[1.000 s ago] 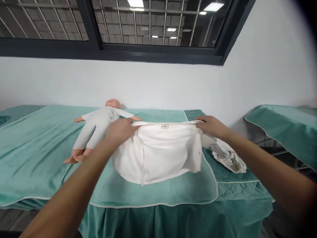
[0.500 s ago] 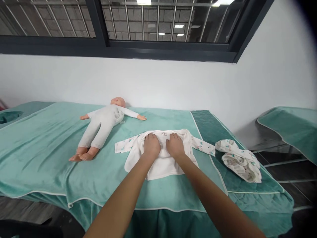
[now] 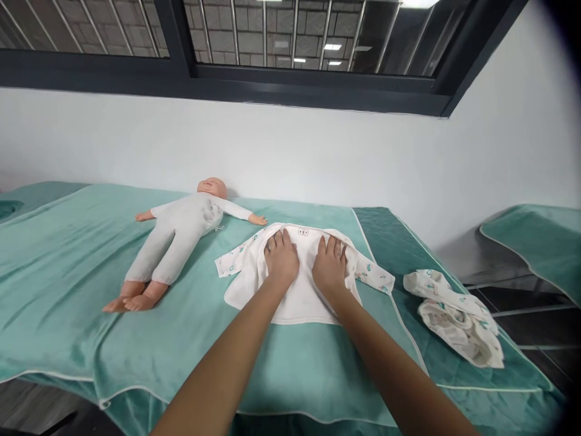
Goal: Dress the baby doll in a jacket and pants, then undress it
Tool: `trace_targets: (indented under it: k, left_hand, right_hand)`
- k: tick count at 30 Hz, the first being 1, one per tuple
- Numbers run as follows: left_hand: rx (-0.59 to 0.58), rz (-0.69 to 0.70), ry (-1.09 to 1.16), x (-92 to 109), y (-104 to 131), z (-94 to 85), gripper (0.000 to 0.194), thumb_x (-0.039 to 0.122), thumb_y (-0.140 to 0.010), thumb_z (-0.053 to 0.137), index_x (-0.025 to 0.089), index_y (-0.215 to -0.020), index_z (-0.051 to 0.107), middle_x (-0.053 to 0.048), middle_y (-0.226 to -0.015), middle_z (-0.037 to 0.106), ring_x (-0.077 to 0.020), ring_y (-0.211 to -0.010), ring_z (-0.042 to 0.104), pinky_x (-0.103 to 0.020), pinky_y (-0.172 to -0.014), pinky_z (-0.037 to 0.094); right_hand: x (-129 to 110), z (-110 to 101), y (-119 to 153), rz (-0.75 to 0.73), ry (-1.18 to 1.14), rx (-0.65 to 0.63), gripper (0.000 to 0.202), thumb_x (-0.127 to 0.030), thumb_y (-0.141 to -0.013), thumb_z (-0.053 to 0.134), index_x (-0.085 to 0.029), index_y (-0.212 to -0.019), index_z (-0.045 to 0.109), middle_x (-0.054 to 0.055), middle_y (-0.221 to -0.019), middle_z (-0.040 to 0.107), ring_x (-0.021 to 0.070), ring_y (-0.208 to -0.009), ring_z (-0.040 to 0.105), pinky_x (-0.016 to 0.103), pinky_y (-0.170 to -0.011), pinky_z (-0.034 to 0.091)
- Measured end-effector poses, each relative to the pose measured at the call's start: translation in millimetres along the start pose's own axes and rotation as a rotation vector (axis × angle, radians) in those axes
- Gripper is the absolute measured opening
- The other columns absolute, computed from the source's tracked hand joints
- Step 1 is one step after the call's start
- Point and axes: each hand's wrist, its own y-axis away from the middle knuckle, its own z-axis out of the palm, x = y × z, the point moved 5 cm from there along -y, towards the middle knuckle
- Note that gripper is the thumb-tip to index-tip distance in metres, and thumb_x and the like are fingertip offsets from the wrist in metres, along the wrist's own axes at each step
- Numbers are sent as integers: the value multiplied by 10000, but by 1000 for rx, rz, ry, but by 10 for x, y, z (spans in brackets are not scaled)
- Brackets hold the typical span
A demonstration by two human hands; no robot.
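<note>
A small white baby top (image 3: 302,297) with patterned sleeves lies spread on the green blanket, its neck label toward the wall. My left hand (image 3: 282,257) rests flat on the left half of its inside, fingers apart near the neckline. On the right half lies my right hand (image 3: 330,263), also with its fingers spread. To the left, a baby doll (image 3: 181,227) in a white outfit lies on its back, arms stretched out, head near the wall.
A crumpled patterned garment (image 3: 458,315) lies at the right on the darker green mattress (image 3: 490,378). The green blanket (image 3: 54,290) covers the bed. Farther right is another green cover (image 3: 535,236) over a metal frame. Behind are a white wall and a dark-framed window (image 3: 308,88).
My hands have opened out from curled fingers to spread ones, and the right hand is slightly farther right. The top's neckline now lies nearer the wall. The camera view has shifted a little.
</note>
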Motion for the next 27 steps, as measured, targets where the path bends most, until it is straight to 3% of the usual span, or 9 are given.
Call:
trace_targets:
  k: [5, 11, 20, 27]
  left_hand:
    - [-52, 50, -20, -77, -153, 163, 627, 433, -1007, 243, 168, -1576, 245, -113, -1604, 340, -334, -1450, 310, -511, -1115, 398]
    - [-100, 77, -21, -139, -267, 252, 634, 460, -1007, 225, 193, -1582, 233, -99, -1612, 328, -325, -1478, 270, -498, -1148, 368]
    - [72, 85, -31, -70, -185, 110, 626, 441, -1012, 214, 232, -1599, 159, -70, -1620, 313, -312, -1464, 290, -464, -1152, 363]
    - [-22, 57, -27, -121, -243, 244, 641, 465, -1005, 226, 213, -1593, 189, -78, -1615, 327, -330, -1463, 296, -506, -1172, 325]
  right_hand:
    - [71, 62, -159, -53, 35, 38, 600, -345, -989, 345, -47, -1509, 349, 222, -1590, 312, 354, -1485, 247, 493, -1197, 189]
    - [232, 167, -370, -102, 22, 21, 593, -399, -990, 351, -80, -1488, 394, 190, -1570, 366, 343, -1452, 305, 484, -1192, 197]
    - [228, 117, -311, -96, 9, 175, 679, -427, -996, 309, -55, -1557, 223, 194, -1589, 323, 352, -1454, 286, 490, -1201, 175]
    - [266, 255, -375, -63, -1, 24, 722, -482, -989, 301, -47, -1561, 225, 186, -1604, 305, 357, -1464, 282, 478, -1217, 150]
